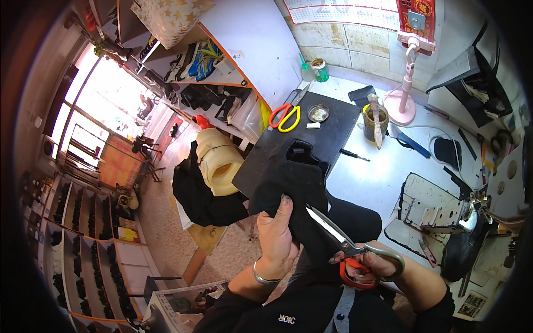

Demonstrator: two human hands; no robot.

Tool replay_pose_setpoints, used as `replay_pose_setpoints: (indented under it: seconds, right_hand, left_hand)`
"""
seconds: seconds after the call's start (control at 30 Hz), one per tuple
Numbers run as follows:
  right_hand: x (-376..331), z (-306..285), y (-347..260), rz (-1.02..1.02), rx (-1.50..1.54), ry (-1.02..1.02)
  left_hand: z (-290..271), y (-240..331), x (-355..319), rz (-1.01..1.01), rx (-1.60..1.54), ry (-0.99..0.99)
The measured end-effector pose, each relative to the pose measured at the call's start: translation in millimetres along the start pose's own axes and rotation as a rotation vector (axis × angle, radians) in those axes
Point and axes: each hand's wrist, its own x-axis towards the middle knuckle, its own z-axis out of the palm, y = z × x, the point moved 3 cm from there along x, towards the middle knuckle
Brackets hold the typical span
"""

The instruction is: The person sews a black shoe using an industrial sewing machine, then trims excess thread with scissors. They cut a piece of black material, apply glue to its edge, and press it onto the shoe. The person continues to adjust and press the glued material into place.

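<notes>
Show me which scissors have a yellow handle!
The resting scissors on the dark board: one handle loop is yellow, the other red. The held scissors, in the right hand, have one red loop and one greyish loop.

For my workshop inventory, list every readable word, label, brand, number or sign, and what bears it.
Wording left uncopied; print shows here:
White wall calendar: large digits; small grid unreadable.
Black garment: short white lettering.
Green-and-white jar: label too small to read.
Red-and-gold panel: markings too small.
</notes>
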Motion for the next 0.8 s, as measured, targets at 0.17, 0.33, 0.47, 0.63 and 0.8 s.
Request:
replay_pose_setpoints:
  seconds: [0.17, 0.33, 0.47, 0.63, 0.8]
  right_hand:
    - [3, 3, 3, -0.006, 0.096, -0.019]
    - [2, 6, 1, 0.018, 0.072, 0.014]
    - [4, 7, -5, -0.008, 0.041, 0.100]
    - [2, 18, -11, 0.002, -0.687, 0.189]
    - [-10, 23, 0, 0.183, -0.674, 0.131]
  left_hand:
    - [-1, 0, -1, 0.018, 0.027, -0.047]
    - [-3, -1, -1, 0.075, -0.007, -0.131]
    - [-7, -7, -1, 0.139, 0.075, -0.087]
    - [-7, -10, 1, 0.103, -0.030, -0.019]
    - [-8, -5, 3, -0.058, -0.104, 0.014]
